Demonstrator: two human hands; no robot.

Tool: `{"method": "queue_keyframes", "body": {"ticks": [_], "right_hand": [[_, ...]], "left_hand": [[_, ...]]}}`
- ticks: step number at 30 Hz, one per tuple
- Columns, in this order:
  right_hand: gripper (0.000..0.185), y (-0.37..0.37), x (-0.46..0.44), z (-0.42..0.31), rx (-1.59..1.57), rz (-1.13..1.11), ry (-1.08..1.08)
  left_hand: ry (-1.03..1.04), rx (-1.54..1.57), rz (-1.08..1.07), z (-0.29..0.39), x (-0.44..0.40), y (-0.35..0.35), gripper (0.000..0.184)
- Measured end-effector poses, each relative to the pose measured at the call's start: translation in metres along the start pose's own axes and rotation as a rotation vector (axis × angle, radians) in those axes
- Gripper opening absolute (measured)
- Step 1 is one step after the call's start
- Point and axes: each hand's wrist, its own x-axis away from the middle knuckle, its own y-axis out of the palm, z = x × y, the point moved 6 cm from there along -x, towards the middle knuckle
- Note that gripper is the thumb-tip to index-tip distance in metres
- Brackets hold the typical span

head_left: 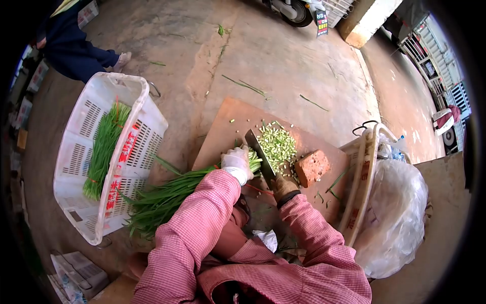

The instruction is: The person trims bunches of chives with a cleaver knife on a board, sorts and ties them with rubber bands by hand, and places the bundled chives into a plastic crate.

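Note:
My left hand [237,161], in a pale glove, is closed round the stem end of a bunch of long green stalks [169,195]. The leaves trail off to the lower left, over the edge of the brown board [217,124]. My right hand [283,186] grips the handle of a wide-bladed knife [259,153], whose blade lies against the cut ends of the stalks, close to my left fingers. Right of the blade is a pile of short chopped pieces [277,144]. A reddish brick [312,167] rests on the board beside the pile.
On the left, a white plastic basket [147,129] holds a tied green bunch [107,147]. At right are another basket [362,177] and a clear plastic bag [395,218]. A person [71,43] in dark trousers is at upper left. A parked scooter [296,11] stands at the top.

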Motion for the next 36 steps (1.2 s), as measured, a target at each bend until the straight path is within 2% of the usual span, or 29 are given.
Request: {"method": "queue_keyframes", "body": {"ticks": [6,10,11,13,16,17,18,19,20,21,22,24,26,27,28,30,31,32,34,36], "right_hand": [[0.027,-0.006,-0.047,-0.038,-0.011,-0.032,0.092],[0.029,-0.011,-0.057,-0.016,-0.082,0.058,0.08],[0.029,0.001,-0.069,0.005,-0.103,0.133,-0.016],[0.041,-0.008,-0.06,0.012,0.034,-0.029,0.076],[0.054,-0.047,-0.01,-0.017,-0.086,0.159,0.027],[0.05,-0.029,-0.021,0.0,-0.118,0.384,-0.14],[0.049,-0.028,-0.013,-0.008,-0.372,0.325,-0.178],[0.051,-0.005,-0.031,0.0,-0.651,0.221,-0.306],[0.056,-0.023,0.021,-0.052,-0.958,-0.331,0.027],[0.065,-0.017,0.052,-0.08,-1.058,-0.712,-0.021],[0.077,-0.013,0.085,-0.112,-0.972,-1.105,-0.181],[0.082,-0.003,0.15,-0.157,-1.025,-1.628,-0.374],[0.07,0.046,0.142,-0.206,-1.957,-1.64,-0.255],[0.065,0.068,0.14,-0.226,-2.396,-1.704,-0.243],[0.064,0.044,0.164,-0.246,-2.12,-1.764,-0.36],[0.063,0.008,0.213,-0.27,-1.569,-1.82,-0.567],[0.064,0.013,0.214,-0.263,-1.34,-1.587,-0.467],[0.065,0.028,0.208,-0.267,-1.256,-1.655,-0.425],[0.063,0.034,0.202,-0.288,-1.266,-1.621,-0.581],[0.061,0.051,0.203,-0.309,-1.125,-1.726,-0.607]], "left_hand": [[-0.002,-0.005,-0.079,-0.003,-0.007,0.003,0.076],[0.082,0.124,0.042,-0.024,0.015,-0.006,0.078],[0.119,0.244,0.158,-0.037,0.03,-0.016,0.077],[0.147,0.464,0.375,-0.078,0.061,-0.028,0.071],[0.223,0.802,0.564,-0.128,0.128,-0.049,0.07],[0.288,0.859,0.677,-0.137,0.152,-0.059,0.072],[0.361,0.91,0.786,-0.144,0.178,-0.067,0.074],[0.378,0.928,0.82,-0.147,0.203,-0.077,0.074],[0.442,0.961,0.849,-0.139,0.238,-0.099,0.074],[0.49,0.92,0.87,-0.131,0.268,-0.112,0.073],[0.537,0.881,0.89,-0.122,0.297,-0.125,0.072],[0.774,0.501,1.031,-0.085,0.365,-0.16,0.066],[0.823,0.125,1.084,-0.053,0.403,-0.149,0.04],[0.867,0.002,1.028,-0.039,0.414,-0.135,0.04],[0.903,-0.117,0.967,-0.027,0.425,-0.119,0.04],[0.779,-0.372,0.93,-0.021,0.443,-0.082,0.047],[0.644,-0.508,0.943,-0.028,0.452,-0.07,0.05],[0.535,-0.434,0.944,-0.046,0.462,-0.052,0.057],[0.234,-0.223,1.12,-0.092,0.487,-0.025,0.065],[0.058,0.958,0.792,-0.186,0.489,0.022,0.075]]}}
